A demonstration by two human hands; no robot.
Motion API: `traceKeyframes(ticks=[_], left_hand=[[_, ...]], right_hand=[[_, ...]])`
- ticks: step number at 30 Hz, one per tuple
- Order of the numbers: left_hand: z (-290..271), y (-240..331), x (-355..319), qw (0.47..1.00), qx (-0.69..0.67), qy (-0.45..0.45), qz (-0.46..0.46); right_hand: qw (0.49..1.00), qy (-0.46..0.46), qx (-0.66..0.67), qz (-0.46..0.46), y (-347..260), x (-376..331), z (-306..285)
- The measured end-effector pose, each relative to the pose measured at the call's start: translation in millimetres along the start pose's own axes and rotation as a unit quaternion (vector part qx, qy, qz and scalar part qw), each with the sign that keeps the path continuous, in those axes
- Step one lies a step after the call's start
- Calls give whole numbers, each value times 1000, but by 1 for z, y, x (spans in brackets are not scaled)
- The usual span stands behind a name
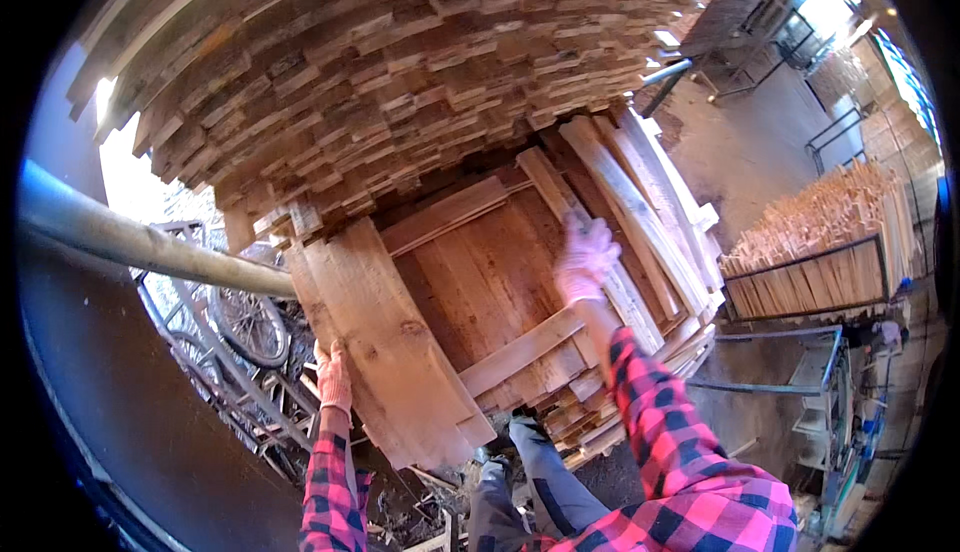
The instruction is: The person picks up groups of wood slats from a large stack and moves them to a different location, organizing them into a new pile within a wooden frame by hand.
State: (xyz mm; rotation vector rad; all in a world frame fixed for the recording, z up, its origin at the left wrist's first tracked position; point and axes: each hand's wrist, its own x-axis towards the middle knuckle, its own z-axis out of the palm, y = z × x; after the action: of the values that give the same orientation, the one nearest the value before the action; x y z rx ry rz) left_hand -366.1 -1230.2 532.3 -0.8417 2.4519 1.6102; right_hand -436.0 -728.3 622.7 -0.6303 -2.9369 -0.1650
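My left hand point(333, 380), in a pinkish work glove, grips the outer left edge of a wide wooden board point(385, 347). This board lies slanting along the left side of a stack, with another plank edge showing beside it. My right hand point(586, 260), gloved too and slightly blurred, is closed over a narrow board point(545, 184) on the stack's right side. Its fingertips are partly hidden. Between my hands, reddish-brown planks point(485, 277) form a lower layer, crossed by a short flat strip point(522, 352) on the near side and another strip point(448, 214) on the far side.
A tall pile of stacked boards point(400, 82) rises beyond the stack. A thick pole point(150, 247) runs in from the left, above a bicycle wheel point(250, 327). At right stand a crate of upright wooden sticks point(810, 277) and a blue metal frame point(765, 389). My legs point(545, 467) are close to the near side.
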Motion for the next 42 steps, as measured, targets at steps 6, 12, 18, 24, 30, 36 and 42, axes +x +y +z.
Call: traceKeyframes(ticks=[6,12,18,24,30,36,42], left_hand=[[14,61,-20,996,70,-45,-33],[2,35,-10,997,56,-35,-29],[-2,-9,14,994,97,-35,-37],[7,-7,13,991,131,-36,2],[-5,26,-6,997,50,-58,-8],[5,41,-14,994,106,-7,9],[13,45,-16,997,-19,-45,-57]], right_hand=[[995,-64,64,-48,39,-1,7],[962,-54,206,-172,-117,-85,-15],[943,-134,261,-156,-133,-85,14],[997,-18,-62,28,39,11,43],[984,-129,82,-86,53,16,27],[951,-213,109,-197,-6,-28,18],[935,-230,209,-170,-48,-52,-17]])
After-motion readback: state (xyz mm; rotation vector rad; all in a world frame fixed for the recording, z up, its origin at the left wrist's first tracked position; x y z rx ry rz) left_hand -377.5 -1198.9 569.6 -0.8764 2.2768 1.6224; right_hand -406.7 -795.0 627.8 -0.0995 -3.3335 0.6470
